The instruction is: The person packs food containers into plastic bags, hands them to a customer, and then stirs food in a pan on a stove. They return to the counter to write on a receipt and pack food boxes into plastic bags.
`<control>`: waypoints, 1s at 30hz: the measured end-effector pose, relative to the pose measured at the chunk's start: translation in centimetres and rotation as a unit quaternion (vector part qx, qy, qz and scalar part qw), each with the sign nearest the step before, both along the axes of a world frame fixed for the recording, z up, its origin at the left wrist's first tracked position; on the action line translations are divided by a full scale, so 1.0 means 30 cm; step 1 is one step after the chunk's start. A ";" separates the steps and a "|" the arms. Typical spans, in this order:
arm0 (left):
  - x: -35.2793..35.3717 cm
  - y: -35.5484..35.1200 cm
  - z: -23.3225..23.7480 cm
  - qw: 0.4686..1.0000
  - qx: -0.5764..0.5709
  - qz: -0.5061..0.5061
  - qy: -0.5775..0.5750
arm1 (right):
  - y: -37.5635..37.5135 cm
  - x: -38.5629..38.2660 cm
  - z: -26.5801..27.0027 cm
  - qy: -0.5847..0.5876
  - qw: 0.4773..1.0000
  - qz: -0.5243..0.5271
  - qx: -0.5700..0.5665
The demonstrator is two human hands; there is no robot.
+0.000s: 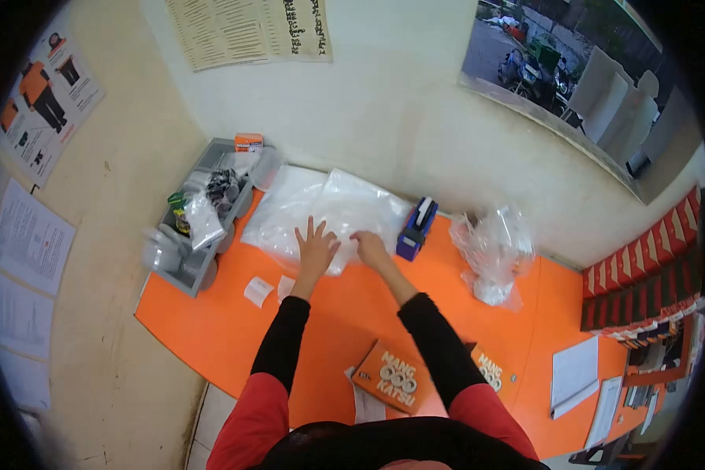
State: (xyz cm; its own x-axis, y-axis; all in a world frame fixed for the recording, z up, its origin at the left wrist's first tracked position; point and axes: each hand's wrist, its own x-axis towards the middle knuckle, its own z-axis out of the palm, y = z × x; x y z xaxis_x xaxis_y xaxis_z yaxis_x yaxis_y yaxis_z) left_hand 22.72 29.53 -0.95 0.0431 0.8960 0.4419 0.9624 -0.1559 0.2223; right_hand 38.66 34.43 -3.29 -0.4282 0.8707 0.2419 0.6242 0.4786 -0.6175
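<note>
Clear plastic bags [286, 207] lie in a flat stack against the wall at the back of the orange table. Over the front of the stack, my left hand [316, 252] has its thumb and index finger together on a plastic bag [335, 262], the other fingers spread. Just to the right, my right hand [372, 249] is closed in a pinch at the same plastic; the held edge is hard to make out. A purple and black tape dispenser [417, 229] stands right of the bags. Two white paper slips [258, 291] lie left of my left wrist.
A grey divided bin [192, 276] with cups and packets stands at the left. Crumpled clear bags [497, 254] sit at the right. Orange printed boxes [392, 377] are near my body. A notebook [575, 374] and stacked red boxes [642, 266] are further right.
</note>
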 end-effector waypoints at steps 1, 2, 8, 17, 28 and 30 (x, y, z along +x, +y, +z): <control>-0.019 0.018 -0.028 0.999 -0.043 -0.023 0.004 | 0.031 -0.029 -0.023 0.004 0.998 -0.055 -0.002; -0.022 0.026 -0.020 0.998 -0.052 -0.031 -0.017 | 0.048 -0.054 -0.053 0.010 0.994 -0.112 -0.006; -0.003 0.052 0.052 0.991 -0.131 -0.014 0.008 | 0.065 -0.047 -0.036 0.072 0.985 -0.153 -0.015; 0.031 0.222 0.029 0.973 -0.227 -0.042 -0.022 | 0.091 -0.001 0.020 0.199 0.974 -0.098 -0.054; 0.055 0.225 0.167 0.952 -0.304 -0.018 0.016 | -0.477 0.576 0.892 0.680 0.710 -0.148 0.107; 0.091 0.139 0.363 0.955 -0.236 -0.148 -0.100 | -0.628 0.556 0.933 0.567 0.794 -0.125 0.182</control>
